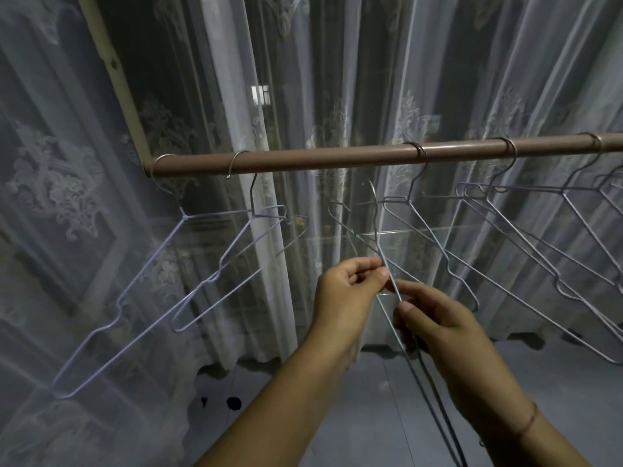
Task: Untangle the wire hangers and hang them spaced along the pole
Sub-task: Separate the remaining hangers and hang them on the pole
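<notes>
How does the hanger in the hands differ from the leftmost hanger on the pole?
The leftmost hanger has its hook over the pole; the held hanger has its hook below the pole, on nothing. The leftmost hanger hangs untouched; the held hanger is pinched by the left hand and gripped lower by the right hand. The leftmost hanger looks pale lilac, the held hanger darker grey. Both are thin wire.
</notes>
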`<state>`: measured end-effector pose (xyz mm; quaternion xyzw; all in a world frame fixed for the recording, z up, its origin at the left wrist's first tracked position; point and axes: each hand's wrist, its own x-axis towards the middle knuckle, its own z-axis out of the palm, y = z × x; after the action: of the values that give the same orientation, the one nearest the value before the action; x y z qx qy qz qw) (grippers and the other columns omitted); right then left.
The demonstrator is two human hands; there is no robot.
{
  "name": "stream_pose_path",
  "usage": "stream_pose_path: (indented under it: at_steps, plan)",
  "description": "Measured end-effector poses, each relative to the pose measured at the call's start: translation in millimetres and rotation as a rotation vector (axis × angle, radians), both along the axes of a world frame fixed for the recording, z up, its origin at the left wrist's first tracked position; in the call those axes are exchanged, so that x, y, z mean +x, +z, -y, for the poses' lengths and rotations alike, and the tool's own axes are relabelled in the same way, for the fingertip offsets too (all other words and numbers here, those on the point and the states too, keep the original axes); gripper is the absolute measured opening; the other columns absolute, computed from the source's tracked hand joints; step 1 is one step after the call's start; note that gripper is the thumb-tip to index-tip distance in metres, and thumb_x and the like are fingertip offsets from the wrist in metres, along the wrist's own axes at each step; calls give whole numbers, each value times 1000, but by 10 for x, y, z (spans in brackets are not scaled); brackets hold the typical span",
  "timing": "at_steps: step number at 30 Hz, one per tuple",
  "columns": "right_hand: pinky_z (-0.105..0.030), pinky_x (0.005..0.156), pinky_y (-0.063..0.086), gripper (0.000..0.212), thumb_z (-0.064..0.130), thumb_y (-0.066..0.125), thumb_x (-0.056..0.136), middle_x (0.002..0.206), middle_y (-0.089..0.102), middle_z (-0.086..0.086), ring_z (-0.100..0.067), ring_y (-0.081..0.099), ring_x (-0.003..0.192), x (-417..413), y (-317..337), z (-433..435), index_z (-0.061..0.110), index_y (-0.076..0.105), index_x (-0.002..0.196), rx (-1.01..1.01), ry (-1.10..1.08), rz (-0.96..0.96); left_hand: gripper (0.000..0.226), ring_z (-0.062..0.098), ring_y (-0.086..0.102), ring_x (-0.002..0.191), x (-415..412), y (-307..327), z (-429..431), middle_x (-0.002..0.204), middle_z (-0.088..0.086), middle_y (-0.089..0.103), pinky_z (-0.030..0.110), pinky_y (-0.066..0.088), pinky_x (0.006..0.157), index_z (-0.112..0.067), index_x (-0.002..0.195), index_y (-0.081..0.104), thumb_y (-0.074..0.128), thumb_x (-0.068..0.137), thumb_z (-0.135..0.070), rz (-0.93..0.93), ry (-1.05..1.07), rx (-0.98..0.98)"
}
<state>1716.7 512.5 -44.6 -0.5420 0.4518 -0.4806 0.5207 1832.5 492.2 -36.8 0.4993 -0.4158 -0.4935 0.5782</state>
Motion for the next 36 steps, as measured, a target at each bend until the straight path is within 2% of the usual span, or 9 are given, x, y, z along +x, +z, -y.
stream_pose_path:
  at_steps: [5,9,14,19,22,28,30,34,36]
  plan:
    - [-20,48,38,27,3,48,90,60,54,-4,-13,45,54,21,243,46,20,67,100,-21,7,27,14,15,68,90,0,169,49,95,7,71,23,53,87,-22,91,64,63,86,-9,-9,-3,-46]
    - [-20,46,36,27,2,47,91,60,52,-6,-14,42,52,30,302,66,16,66,102,-9,32,19,15,10,67,83,19,190,72,90,3,70,20,53,82,-23,87,63,63,85,-8,-32,-4,-47]
    - [-25,53,37,27,5,47,91,61,54,-5,-14,44,55,51,288,34,22,67,98,22,28,1,14,4,66,76,35,172,50,89,3,71,10,52,69,-20,93,64,62,86,-8,-33,-9,-33]
    - [-26,55,37,26,6,47,90,60,54,-4,-15,44,56,56,295,-5,24,67,95,46,29,-3,19,6,67,81,37,145,9,95,4,72,10,52,69,-14,105,65,62,86,-10,-11,7,-4]
    - [-27,54,35,26,4,47,90,61,54,-7,-19,42,58,66,287,-28,21,67,95,58,28,3,20,7,68,85,32,121,-24,98,5,72,13,52,73,-14,106,65,63,86,-12,-4,24,15]
    - [-21,48,33,28,1,46,90,56,52,-4,-13,41,50,98,235,-65,18,67,97,87,52,4,16,4,66,74,47,97,-97,95,7,72,7,49,60,-13,100,65,63,86,-8,-14,58,46]
    - [-22,49,34,29,2,46,90,57,53,-4,-13,41,50,102,256,-75,20,68,97,80,53,16,14,5,67,77,49,120,-111,94,5,72,9,50,64,-17,98,66,63,86,-10,1,75,29]
    - [-24,51,36,30,3,47,90,59,54,-5,-12,43,51,92,415,-97,23,68,96,22,59,40,14,11,69,90,53,247,-106,94,3,73,20,53,82,-24,94,66,65,85,-14,29,99,-50]
    - [-20,48,36,29,2,46,90,59,53,-4,-9,43,48,108,510,-58,21,67,98,-10,68,45,14,10,69,90,67,341,-64,95,3,72,20,53,82,-23,94,65,64,85,-12,25,96,-74]
